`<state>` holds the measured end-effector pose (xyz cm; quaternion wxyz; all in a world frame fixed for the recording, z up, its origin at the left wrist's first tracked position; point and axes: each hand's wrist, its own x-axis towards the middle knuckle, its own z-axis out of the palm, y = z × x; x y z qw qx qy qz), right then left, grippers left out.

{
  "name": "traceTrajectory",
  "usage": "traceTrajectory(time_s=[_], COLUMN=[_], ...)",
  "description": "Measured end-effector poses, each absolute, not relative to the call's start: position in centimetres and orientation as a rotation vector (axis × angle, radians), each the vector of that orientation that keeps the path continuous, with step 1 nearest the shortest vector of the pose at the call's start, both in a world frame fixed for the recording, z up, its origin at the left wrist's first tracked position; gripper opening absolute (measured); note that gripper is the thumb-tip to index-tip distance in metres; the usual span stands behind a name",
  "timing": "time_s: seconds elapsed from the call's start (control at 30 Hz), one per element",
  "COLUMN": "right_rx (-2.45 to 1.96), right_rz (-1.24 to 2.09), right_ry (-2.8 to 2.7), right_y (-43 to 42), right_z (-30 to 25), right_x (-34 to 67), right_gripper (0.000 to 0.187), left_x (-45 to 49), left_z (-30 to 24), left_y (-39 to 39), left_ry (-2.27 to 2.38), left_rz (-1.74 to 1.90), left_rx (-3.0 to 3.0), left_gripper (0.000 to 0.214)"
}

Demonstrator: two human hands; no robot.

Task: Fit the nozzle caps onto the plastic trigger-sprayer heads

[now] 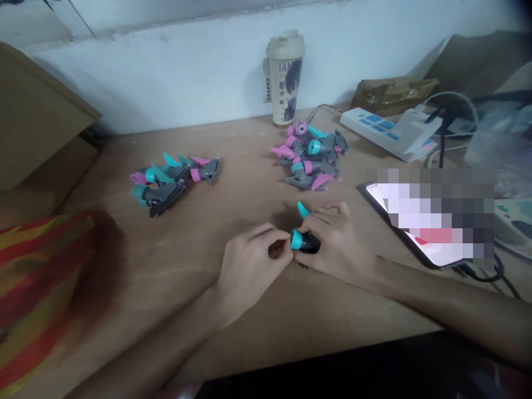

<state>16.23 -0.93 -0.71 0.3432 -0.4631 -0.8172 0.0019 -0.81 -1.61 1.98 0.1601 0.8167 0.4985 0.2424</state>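
Note:
Near the middle of the table, my right hand (338,238) is wrapped round a trigger spray head (310,242) with a dark body and a teal collar. A teal piece sticks up past the fingers of that hand. My left hand (255,260) is closed in a pinch at the collar's open end, thumb and forefinger touching its rim. Whether something small sits between those fingertips is hidden. Beyond the hands lies a pile of grey, teal and pink spray heads (310,158). A smaller group of similar spray heads (166,180) lies to the left.
A lidded coffee tumbler (286,80) stands against the wall. At the right are a white power strip (374,130) with a plugged-in charger, a taped cardboard package (393,94) and a lit phone (415,221) on a cable. Red-and-yellow striped material (41,293) fills the lower left, below cardboard (37,116).

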Motion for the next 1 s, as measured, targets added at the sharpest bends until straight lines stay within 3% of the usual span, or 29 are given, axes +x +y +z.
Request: traceTrajectory(time_s=[0.13, 0.27, 0.47, 0.63, 1.0], right_rx=[-1.229, -1.217, -1.172, -1.137, -1.086], right_rz=[0.035, 0.077, 0.219, 0.322, 0.367], right_ry=[-2.116, -2.072, -1.984, -1.979, -2.008], right_y=[-1.0, -1.0, -0.7, -0.8, -0.7], right_z=[-0.6, -0.6, -0.4, 0.0, 0.0], right_x=[16.1, 16.3, 16.7, 16.5, 16.7], right_gripper=[0.016, 0.03, 0.028, 0.027, 0.026], left_x=[-1.0, -2.2, -2.7, -2.3, -2.2], left_z=[1.8, 1.5, 1.9, 2.3, 1.2], left_y=[-1.5, 0.6, 1.8, 1.2, 0.6], left_ry=[1.497, 1.604, 1.159, 1.075, 1.148], left_rz=[0.713, 0.843, 0.861, 0.761, 0.92], left_rx=[2.377, 2.086, 1.494, 1.595, 1.898], left_gripper=[0.012, 0.006, 0.018, 0.015, 0.015])
